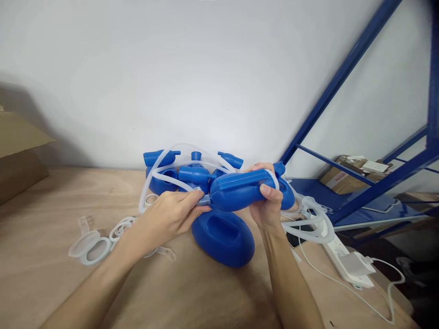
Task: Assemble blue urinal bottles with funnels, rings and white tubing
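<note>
My right hand [269, 201] is wrapped around a blue plastic bottle-shaped part [236, 189], held on its side above the table, with a white ring [273, 178] around its right end. At the part's left end, my left hand [181, 208] pinches a pale, clear plastic connector [205, 200] between thumb and fingers. A translucent white tube [168, 177] loops behind that hand; its joint with the connector is partly covered. Below the held part sits a blue rounded container [224, 240] with a recess in its side. Several more blue parts [195, 176] stand or lie behind.
Clear caps [84, 243] and white rings [120, 227] lie at left on the wooden table [58, 201]. Coiled tubing [322, 226] and a power strip [343, 258] with a charger cable are at right. A cardboard box [20, 151] stands far left, a blue metal frame [343, 73] right.
</note>
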